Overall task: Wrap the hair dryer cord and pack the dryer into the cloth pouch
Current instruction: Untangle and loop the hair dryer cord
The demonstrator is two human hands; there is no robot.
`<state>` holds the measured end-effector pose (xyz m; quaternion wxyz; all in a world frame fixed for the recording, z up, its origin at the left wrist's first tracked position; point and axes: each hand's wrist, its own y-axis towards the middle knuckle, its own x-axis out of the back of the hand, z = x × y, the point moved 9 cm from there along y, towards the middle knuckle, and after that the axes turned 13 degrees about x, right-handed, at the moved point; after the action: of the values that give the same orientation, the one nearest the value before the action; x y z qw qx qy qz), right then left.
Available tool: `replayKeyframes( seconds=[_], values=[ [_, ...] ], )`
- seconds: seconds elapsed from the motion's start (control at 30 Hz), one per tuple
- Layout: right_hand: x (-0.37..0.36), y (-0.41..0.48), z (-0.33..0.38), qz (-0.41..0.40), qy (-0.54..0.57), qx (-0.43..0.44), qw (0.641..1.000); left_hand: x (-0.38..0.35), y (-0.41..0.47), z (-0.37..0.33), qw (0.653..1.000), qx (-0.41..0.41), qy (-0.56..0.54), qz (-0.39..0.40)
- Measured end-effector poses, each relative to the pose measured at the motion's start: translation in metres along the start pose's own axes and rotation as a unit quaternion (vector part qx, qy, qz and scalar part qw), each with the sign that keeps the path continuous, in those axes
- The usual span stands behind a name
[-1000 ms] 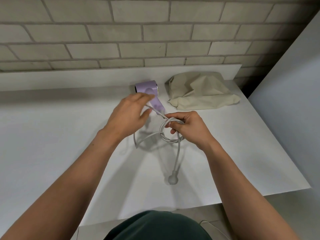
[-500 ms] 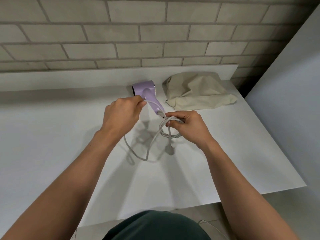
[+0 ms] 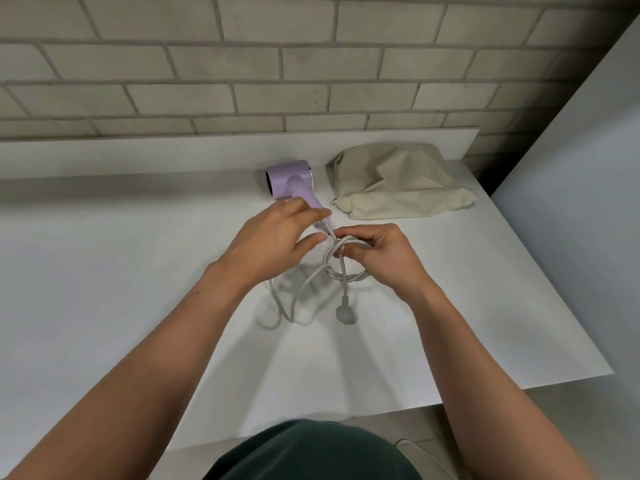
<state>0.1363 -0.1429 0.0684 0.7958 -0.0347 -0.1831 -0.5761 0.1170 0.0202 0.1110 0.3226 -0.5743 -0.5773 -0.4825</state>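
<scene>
On the white table [image 3: 104, 271] we see the lilac hair dryer [image 3: 289, 180] lying on its side near the back edge, its handle pointing toward us, and the beige cloth pouch [image 3: 398, 181] slumped just to its right, apart from it. The right hand [image 3: 384, 254] has its fingers curled round a small coil of the grey cord [image 3: 346, 271], holding several turns together above the tabletop. The left hand [image 3: 273, 240] hovers over the end of the dryer's handle with fingers mostly straight and thumb spread. It covers the spot where the cord leaves the handle, so we cannot tell whether it has hold of anything. From under that hand 1 slack loop of cord sags onto the table and climbs back to the coil, while the plug [image 3: 344, 313] hangs from the coil and rests on the surface between the 2 forearms. A pale brick wall [image 3: 277, 64] stands behind, a plain white panel [image 3: 571, 202] rises at the right, and a dark green garment [image 3: 311, 452] fills the bottom edge.
</scene>
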Motion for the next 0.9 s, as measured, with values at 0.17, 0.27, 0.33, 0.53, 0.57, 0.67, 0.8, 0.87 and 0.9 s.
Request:
replayKeyframes(
  seconds=[0.17,0.27,0.33,0.53,0.57,0.67,0.8,0.87,0.9],
  values=[
    [-0.004,-0.004,-0.006,0.004,0.013,-0.015,1.0,0.0,-0.001,-0.003,0.999,-0.002,-0.011,-0.036],
    [0.0,-0.004,-0.004,-0.015,0.039,-0.01,0.999,0.005,-0.002,0.005,0.994,0.045,-0.068,-0.079],
    [0.002,-0.005,-0.005,-0.008,0.043,-0.011,0.999,0.015,-0.002,0.021,0.972,0.091,-0.177,-0.125],
    [-0.009,-0.008,-0.005,0.018,0.075,-0.018,0.997,0.02,-0.005,0.043,0.92,0.183,-0.31,-0.152],
    [-0.012,-0.008,-0.005,0.026,0.09,-0.022,0.995,0.018,-0.006,0.043,0.92,0.186,-0.309,-0.152],
    [-0.019,-0.01,-0.009,0.051,0.124,-0.036,0.99,0.014,-0.006,0.049,0.915,0.208,-0.306,-0.162],
    [-0.015,-0.01,-0.013,0.031,0.14,-0.041,0.989,0.007,-0.003,0.054,0.923,0.213,-0.291,-0.13],
    [-0.014,-0.01,-0.015,0.022,0.157,-0.046,0.986,0.005,0.001,0.053,0.942,0.19,-0.257,-0.103],
    [-0.014,-0.011,-0.016,0.019,0.167,-0.049,0.985,0.007,0.002,0.051,0.952,0.17,-0.231,-0.103]
  ],
)
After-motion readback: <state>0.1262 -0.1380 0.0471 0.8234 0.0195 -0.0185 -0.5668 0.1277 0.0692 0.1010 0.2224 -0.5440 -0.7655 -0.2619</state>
